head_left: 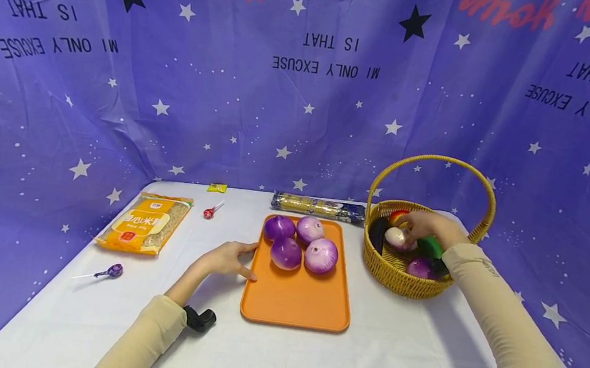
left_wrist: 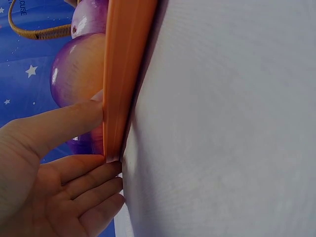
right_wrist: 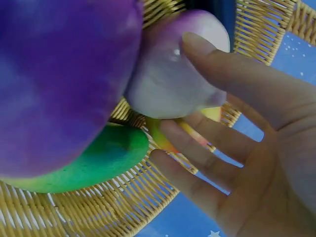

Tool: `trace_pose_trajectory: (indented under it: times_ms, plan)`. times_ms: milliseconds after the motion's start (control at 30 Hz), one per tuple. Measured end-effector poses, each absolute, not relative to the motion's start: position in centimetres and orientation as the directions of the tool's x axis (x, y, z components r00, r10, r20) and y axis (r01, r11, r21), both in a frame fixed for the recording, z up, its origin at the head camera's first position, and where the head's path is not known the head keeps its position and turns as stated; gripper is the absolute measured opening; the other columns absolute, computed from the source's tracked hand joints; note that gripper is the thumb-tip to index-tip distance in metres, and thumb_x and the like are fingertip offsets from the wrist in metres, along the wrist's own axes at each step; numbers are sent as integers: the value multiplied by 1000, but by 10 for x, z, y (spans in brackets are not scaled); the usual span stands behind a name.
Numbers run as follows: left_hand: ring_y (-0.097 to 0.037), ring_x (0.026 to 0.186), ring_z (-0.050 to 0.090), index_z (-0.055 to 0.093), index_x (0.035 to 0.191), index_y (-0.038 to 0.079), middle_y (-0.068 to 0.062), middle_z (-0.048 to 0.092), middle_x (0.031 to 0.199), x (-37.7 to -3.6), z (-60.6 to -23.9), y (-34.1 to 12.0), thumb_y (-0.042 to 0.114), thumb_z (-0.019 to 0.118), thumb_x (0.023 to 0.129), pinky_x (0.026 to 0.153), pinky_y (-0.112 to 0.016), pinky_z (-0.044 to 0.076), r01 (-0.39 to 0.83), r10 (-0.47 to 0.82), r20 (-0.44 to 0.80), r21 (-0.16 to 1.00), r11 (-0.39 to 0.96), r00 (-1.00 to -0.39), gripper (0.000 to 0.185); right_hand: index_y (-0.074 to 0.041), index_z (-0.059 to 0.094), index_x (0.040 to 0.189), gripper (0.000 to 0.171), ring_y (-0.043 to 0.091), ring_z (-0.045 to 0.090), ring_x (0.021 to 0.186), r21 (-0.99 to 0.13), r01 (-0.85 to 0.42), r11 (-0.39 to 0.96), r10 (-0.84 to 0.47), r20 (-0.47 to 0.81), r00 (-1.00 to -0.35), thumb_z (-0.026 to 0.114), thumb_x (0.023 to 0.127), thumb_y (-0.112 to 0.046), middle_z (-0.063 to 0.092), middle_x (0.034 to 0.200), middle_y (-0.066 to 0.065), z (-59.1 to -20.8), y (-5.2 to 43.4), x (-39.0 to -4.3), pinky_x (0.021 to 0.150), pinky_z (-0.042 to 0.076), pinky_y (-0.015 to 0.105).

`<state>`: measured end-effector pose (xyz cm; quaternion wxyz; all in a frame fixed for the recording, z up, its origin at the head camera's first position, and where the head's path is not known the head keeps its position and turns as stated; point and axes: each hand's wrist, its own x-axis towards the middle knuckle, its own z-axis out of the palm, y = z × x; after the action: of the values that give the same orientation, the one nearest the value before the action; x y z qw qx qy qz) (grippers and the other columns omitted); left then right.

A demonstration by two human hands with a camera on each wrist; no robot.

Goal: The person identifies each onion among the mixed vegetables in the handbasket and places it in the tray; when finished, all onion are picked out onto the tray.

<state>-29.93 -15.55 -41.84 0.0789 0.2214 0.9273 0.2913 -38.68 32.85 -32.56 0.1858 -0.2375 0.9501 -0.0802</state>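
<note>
An orange tray (head_left: 294, 302) lies mid-table with several purple onions (head_left: 286, 253) at its far end. My left hand (head_left: 229, 259) rests flat on the white table, straight fingers touching the tray's left rim (left_wrist: 123, 59); the left wrist view shows the fingertips (left_wrist: 101, 108) against that edge with an onion (left_wrist: 76, 69) behind it. My right hand (head_left: 427, 225) is inside the wicker basket (head_left: 398, 280), holding a pale onion (head_left: 399, 238). In the right wrist view the thumb lies on this onion (right_wrist: 168, 84) and the fingers (right_wrist: 197, 148) reach under it.
The basket also holds a purple onion (head_left: 420, 268), a green piece (head_left: 430, 246) and a dark one. A noodle packet (head_left: 146, 222), a red lollipop (head_left: 210, 212), a purple lollipop (head_left: 113, 271), a yellow sachet (head_left: 217, 188) and a long pasta pack (head_left: 319, 207) lie on the table.
</note>
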Motion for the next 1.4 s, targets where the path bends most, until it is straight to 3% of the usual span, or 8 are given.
trace_pose_trajectory:
  times_ms: [567,767,900,1133,1400]
  plan:
    - [-39,131,41,45,142,0,-21,48,140,-300,-417,-155,32,86,71,108,-50,33,362,455,-21,575,734,-890,88,5,56,128,58,35,57,104,-205,-444,872,-485,-250,-838,77,80,-20,63,111,20,-322,331,-382,91,47,53]
    - [-39,131,41,45,142,-1,-22,48,140,-299,-416,-155,32,86,71,108,-50,33,365,458,-21,570,736,-889,88,-1,55,132,57,22,56,88,-251,-454,855,-503,-192,-842,75,84,-24,61,98,8,-310,335,-372,79,47,41]
    - [-40,131,40,45,142,-1,-22,48,140,-299,-417,-155,32,86,71,109,-51,32,361,455,-22,575,734,-890,89,-5,56,131,57,22,54,86,-242,-485,840,-522,-120,-844,75,84,-31,60,96,5,-306,338,-364,74,46,40]
    - [-39,131,41,45,142,0,-21,49,140,-300,-421,-155,33,86,70,108,-50,33,346,447,-37,577,740,-894,89,-12,57,132,59,32,61,102,-238,-522,819,-532,22,-846,75,83,-38,66,111,8,-311,343,-340,85,50,50]
    - [-40,131,41,45,142,-1,-21,49,140,-298,-419,-155,31,86,70,108,-50,32,360,452,-23,570,739,-892,89,-10,56,132,58,22,62,92,-301,-616,728,-561,257,-787,78,82,-30,65,102,1,-312,329,-305,78,55,38]
